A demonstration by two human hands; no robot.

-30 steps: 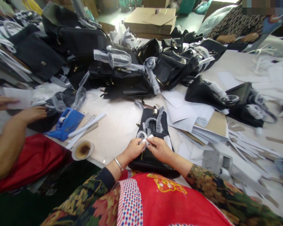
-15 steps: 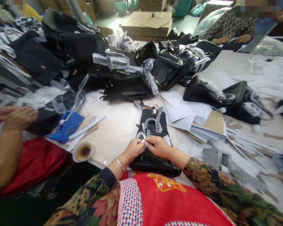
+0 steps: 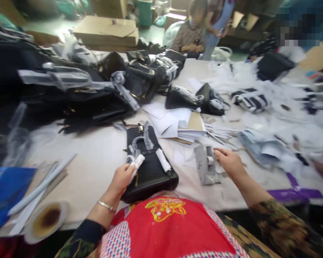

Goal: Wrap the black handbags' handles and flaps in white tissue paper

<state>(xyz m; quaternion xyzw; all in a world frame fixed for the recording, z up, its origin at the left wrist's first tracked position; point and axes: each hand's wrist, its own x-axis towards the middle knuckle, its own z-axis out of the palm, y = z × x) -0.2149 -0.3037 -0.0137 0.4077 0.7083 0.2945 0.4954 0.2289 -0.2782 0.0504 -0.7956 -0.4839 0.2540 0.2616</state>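
A black bag [image 3: 148, 175], with a clear-wrapped handle [image 3: 148, 138] and a metal clasp, lies on the table in front of me. My left hand [image 3: 123, 178] is closed around a strap end wrapped in white padding [image 3: 138, 161], held over the bag's left side. Another white-wrapped piece [image 3: 163, 160] rests on the right side of the bag. Off to the right, my right hand [image 3: 229, 162] reaches to a grey tape dispenser [image 3: 203, 166], its fingers pressed together at the roll side. Whether tape is between those fingers is too blurred to see.
Black bags [image 3: 94, 104] are heaped at the back left. Sheets of paper and card [image 3: 190, 125] are stacked behind the dispenser. At the left are a blue tape dispenser [image 3: 10, 193], paper strips and a dish of brown stuff [image 3: 45, 222]. A co-worker [image 3: 192, 39] sits across the table.
My view has turned right. My right hand has left the wrapped strap and moved right to the grey tape dispenser. My left hand still holds the strap end.
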